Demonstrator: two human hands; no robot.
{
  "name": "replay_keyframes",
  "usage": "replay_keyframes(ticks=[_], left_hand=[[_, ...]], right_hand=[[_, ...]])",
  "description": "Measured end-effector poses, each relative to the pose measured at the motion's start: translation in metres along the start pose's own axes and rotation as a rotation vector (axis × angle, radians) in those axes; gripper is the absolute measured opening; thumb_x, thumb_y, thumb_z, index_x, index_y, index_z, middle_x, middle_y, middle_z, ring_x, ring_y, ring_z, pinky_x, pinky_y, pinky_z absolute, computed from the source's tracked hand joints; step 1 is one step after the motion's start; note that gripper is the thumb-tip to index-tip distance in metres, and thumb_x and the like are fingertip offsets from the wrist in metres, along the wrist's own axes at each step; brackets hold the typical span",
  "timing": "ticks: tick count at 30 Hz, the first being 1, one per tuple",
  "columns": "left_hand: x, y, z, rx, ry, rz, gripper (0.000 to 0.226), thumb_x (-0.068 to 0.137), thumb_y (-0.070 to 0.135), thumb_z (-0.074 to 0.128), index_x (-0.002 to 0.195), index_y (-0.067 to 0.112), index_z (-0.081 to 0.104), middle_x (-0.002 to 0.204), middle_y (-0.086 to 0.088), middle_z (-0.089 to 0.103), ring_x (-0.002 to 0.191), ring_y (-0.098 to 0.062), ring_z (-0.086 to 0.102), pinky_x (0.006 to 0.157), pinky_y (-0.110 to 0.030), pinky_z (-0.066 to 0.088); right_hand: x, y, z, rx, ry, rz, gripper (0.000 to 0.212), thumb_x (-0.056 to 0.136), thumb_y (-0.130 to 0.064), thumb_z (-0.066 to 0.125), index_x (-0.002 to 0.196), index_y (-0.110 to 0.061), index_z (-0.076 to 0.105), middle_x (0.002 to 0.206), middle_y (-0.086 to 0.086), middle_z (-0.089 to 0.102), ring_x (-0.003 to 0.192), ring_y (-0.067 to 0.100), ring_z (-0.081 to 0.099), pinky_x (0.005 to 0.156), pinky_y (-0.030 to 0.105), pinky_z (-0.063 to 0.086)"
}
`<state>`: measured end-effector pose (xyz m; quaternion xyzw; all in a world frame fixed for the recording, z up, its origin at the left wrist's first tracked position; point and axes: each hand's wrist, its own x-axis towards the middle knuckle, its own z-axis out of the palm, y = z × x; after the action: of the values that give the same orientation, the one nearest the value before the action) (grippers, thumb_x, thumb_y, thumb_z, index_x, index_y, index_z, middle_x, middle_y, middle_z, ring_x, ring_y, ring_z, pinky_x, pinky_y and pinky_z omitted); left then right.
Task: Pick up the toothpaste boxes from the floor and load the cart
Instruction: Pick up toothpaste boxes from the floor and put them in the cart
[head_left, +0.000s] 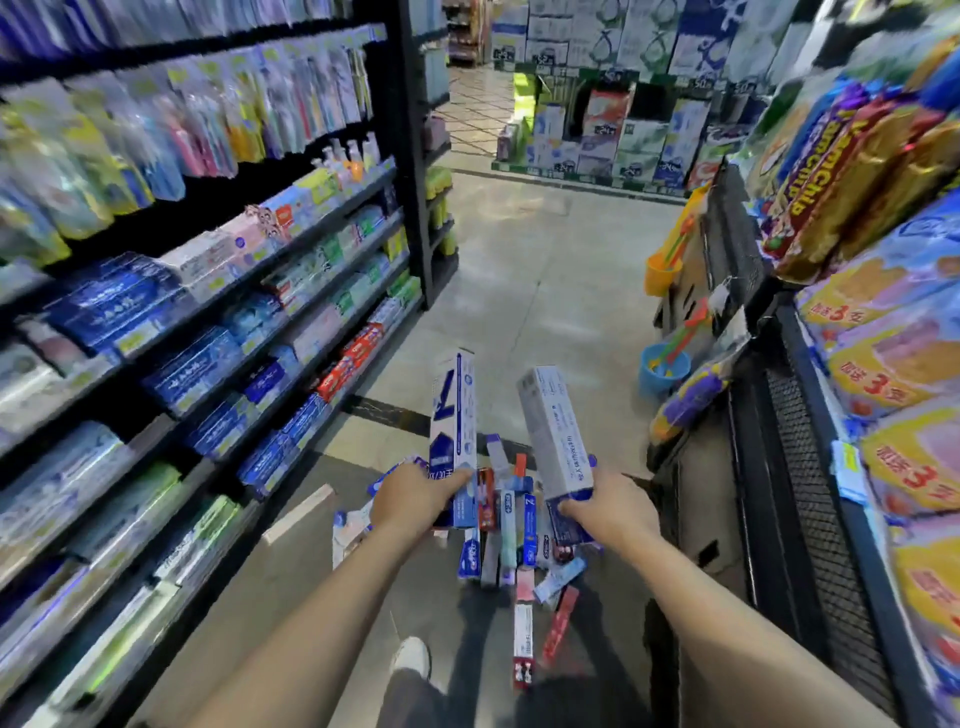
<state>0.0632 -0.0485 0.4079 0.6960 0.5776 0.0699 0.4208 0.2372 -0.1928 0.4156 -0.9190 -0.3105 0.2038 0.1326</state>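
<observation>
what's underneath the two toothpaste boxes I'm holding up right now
Below the left hand and right hand and their boxes lies a pile of toothpaste boxes on the floor. The hands and held boxes cover part of the pile.

Each hand, left (415, 496) and right (610, 506), holds a toothpaste box upright above the pile of boxes (511, 540) on the floor, frame centre.

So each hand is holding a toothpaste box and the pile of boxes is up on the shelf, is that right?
Not quite. The head view shows the left hand and right hand each holding a box, but the pile lies on the floor beneath the hands, not on the shelf.
</observation>
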Motion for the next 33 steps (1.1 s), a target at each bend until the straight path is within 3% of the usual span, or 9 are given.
replay_keyframes(ticks=[5, 8, 11, 13, 17, 20, 26, 29, 33], left_hand=[[-0.077, -0.056, -0.038, -0.025, 0.089, -0.115, 0.056, 0.065, 0.071, 0.066, 0.076, 0.016, 0.064, 0.079, -0.004, 0.067, 0.077, -0.024, 0.063, 0.066, -0.029, 0.047], [-0.116, -0.096, -0.070, -0.041, 0.131, -0.175, 0.078, 0.051, 0.083, 0.054, 0.085, 0.015, 0.071, 0.084, -0.005, 0.072, 0.080, -0.023, 0.068, 0.075, -0.033, 0.055], [-0.157, -0.135, -0.109, -0.069, 0.217, -0.238, 0.056, 0.069, 0.072, 0.062, 0.080, 0.017, 0.068, 0.093, -0.006, 0.073, 0.086, -0.024, 0.069, 0.071, -0.028, 0.051], [-0.183, -0.168, -0.133, -0.078, 0.288, -0.281, 0.056, 0.075, 0.066, 0.062, 0.092, 0.013, 0.070, 0.097, -0.006, 0.071, 0.091, -0.024, 0.067, 0.066, -0.025, 0.044], [-0.242, -0.245, -0.177, -0.145, 0.396, -0.367, 0.058, 0.071, 0.069, 0.063, 0.099, 0.018, 0.070, 0.104, -0.006, 0.071, 0.095, -0.024, 0.066, 0.079, -0.029, 0.051], [-0.295, -0.308, -0.213, -0.128, 0.466, -0.447, 0.055, 0.078, 0.063, 0.061, 0.101, 0.013, 0.067, 0.106, -0.009, 0.068, 0.100, -0.028, 0.063, 0.076, -0.029, 0.046], [-0.382, -0.450, -0.278, -0.172, 0.488, -0.605, 0.062, 0.073, 0.072, 0.059, 0.077, 0.011, 0.059, 0.081, -0.008, 0.063, 0.078, -0.027, 0.064, 0.063, -0.029, 0.044], [-0.410, -0.507, -0.301, -0.209, 0.499, -0.652, 0.062, 0.076, 0.068, 0.060, 0.084, 0.006, 0.065, 0.085, -0.016, 0.066, 0.082, -0.030, 0.066, 0.063, -0.030, 0.047], [-0.428, -0.564, -0.313, -0.246, 0.480, -0.733, 0.055, 0.080, 0.065, 0.058, 0.059, 0.017, 0.039, 0.062, 0.002, 0.048, 0.067, -0.020, 0.051, 0.047, -0.025, 0.030]], right_hand=[[-0.060, -0.031, 0.014, 0.004, -0.078, -0.150, 0.054, 0.075, -0.047, 0.067, 0.115, -0.016, 0.050, 0.107, 0.003, 0.066, 0.095, 0.024, 0.064, 0.076, 0.033, 0.053], [-0.091, -0.063, 0.032, 0.014, -0.151, -0.306, 0.050, 0.071, -0.040, 0.068, 0.113, -0.018, 0.055, 0.104, 0.004, 0.068, 0.088, 0.023, 0.065, 0.067, 0.032, 0.053], [-0.132, -0.107, 0.052, -0.054, -0.166, -0.437, 0.049, 0.076, -0.038, 0.069, 0.115, -0.015, 0.052, 0.110, 0.007, 0.065, 0.095, 0.026, 0.063, 0.064, 0.030, 0.045], [-0.162, -0.137, 0.071, -0.108, -0.192, -0.497, 0.052, 0.078, -0.043, 0.068, 0.116, -0.013, 0.050, 0.113, 0.008, 0.064, 0.101, 0.027, 0.061, 0.064, 0.029, 0.040], [-0.225, -0.201, 0.123, -0.163, -0.269, -0.672, 0.055, 0.076, -0.048, 0.067, 0.111, -0.010, 0.049, 0.111, 0.012, 0.065, 0.100, 0.031, 0.062, 0.075, 0.034, 0.051], [-0.286, -0.250, 0.165, -0.201, -0.316, -0.774, 0.052, 0.075, -0.044, 0.070, 0.108, -0.009, 0.052, 0.111, 0.014, 0.064, 0.103, 0.031, 0.061, 0.077, 0.035, 0.050], [-0.417, -0.332, 0.262, -0.203, -0.462, -0.902, 0.053, 0.079, -0.041, 0.071, 0.114, -0.008, 0.049, 0.118, 0.011, 0.063, 0.107, 0.029, 0.061, 0.074, 0.030, 0.046], [-0.471, -0.354, 0.307, -0.210, -0.548, -0.929, 0.059, 0.080, -0.042, 0.071, 0.121, -0.008, 0.047, 0.120, 0.010, 0.061, 0.107, 0.029, 0.059, 0.074, 0.031, 0.046], [-0.516, -0.370, 0.354, -0.297, -0.580, -0.933, 0.062, 0.079, -0.044, 0.070, 0.122, -0.007, 0.046, 0.123, 0.012, 0.058, 0.111, 0.030, 0.058, 0.082, 0.034, 0.046]])
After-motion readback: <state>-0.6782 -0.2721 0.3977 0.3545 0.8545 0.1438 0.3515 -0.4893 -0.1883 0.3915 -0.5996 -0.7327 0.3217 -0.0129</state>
